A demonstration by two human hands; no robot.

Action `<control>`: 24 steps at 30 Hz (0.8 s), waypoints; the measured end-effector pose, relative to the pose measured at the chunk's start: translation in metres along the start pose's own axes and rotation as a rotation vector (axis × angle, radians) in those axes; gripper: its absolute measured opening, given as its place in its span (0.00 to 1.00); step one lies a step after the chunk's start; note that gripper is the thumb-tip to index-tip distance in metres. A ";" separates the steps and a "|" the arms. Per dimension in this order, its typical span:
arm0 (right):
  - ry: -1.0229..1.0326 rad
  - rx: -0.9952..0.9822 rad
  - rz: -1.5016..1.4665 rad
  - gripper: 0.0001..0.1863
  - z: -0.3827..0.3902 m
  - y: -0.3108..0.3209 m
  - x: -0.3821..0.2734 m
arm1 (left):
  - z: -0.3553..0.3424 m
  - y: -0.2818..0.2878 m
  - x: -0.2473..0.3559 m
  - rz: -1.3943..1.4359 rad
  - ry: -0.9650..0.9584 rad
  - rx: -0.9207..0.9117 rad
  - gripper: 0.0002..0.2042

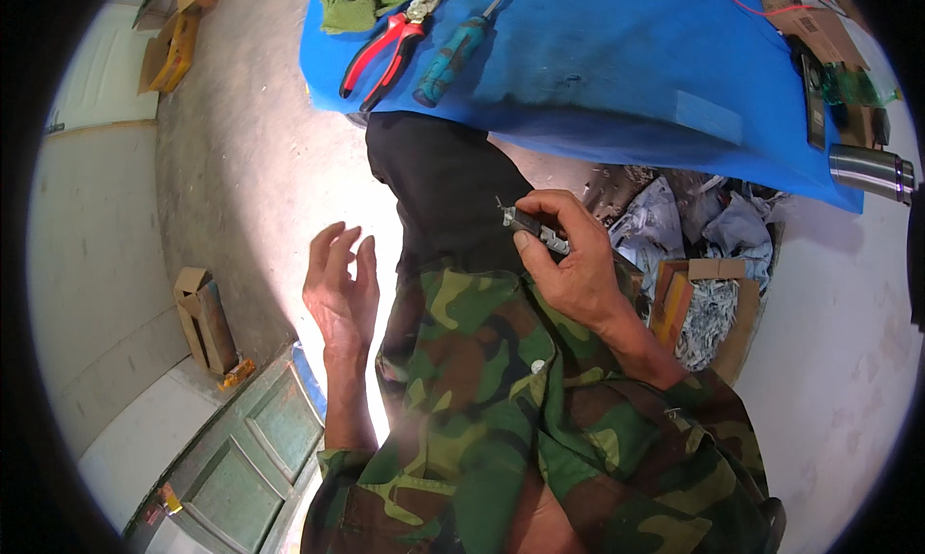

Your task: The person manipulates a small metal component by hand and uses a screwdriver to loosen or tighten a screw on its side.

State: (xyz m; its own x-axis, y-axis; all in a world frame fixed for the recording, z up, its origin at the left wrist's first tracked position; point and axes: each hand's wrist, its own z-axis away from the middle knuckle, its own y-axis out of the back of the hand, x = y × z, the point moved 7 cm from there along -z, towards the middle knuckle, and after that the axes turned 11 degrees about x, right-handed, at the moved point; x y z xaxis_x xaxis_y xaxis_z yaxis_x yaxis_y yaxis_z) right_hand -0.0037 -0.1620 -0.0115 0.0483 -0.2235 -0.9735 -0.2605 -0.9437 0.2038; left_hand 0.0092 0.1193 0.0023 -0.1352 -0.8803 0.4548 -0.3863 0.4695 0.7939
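My right hand is closed over my lap, pinching a small dark block with metal ends between thumb and fingers. A short thin prong sticks out at its tip; the exact kind cannot be made out. Off to the left, my left hand hangs in the air with its fingers apart and holds nothing. Ahead is a table with a blue cover. Near its left end lie red-and-black pliers, a screwdriver with a worn teal handle and a folded green cloth.
A steel cylinder juts out at the table's right end. Below it are crumpled plastic bags and a cardboard box of metal scraps. On the left floor stand a tall carton and a green panelled door.
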 end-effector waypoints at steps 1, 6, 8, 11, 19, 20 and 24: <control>0.004 -0.001 -0.012 0.16 0.000 -0.002 0.000 | 0.000 0.000 0.005 0.073 0.046 -0.028 0.10; -0.022 -0.021 0.003 0.17 0.001 -0.008 -0.005 | -0.001 -0.014 0.051 0.409 0.297 -0.165 0.09; -0.013 -0.024 0.021 0.17 0.000 -0.009 -0.007 | 0.006 -0.027 0.062 0.545 0.431 -0.310 0.10; 0.016 -0.030 0.037 0.18 0.001 -0.011 -0.011 | 0.014 -0.043 0.066 0.713 0.636 -0.406 0.10; 0.105 -0.068 0.087 0.19 0.002 -0.018 -0.017 | 0.015 -0.056 0.068 0.834 0.809 -0.514 0.10; 0.133 -0.073 0.097 0.19 0.002 -0.019 -0.018 | 0.016 -0.056 0.067 0.840 0.818 -0.517 0.09; 0.208 -0.092 0.129 0.20 0.001 -0.021 -0.018 | 0.018 -0.058 0.065 0.888 0.852 -0.519 0.09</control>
State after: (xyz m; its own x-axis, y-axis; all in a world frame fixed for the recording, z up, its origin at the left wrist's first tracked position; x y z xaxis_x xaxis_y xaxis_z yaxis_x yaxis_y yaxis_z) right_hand -0.0001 -0.1379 0.0020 0.2202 -0.3795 -0.8986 -0.1893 -0.9203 0.3423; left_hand 0.0068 0.0337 -0.0214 0.5233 -0.0363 0.8514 -0.0499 0.9961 0.0732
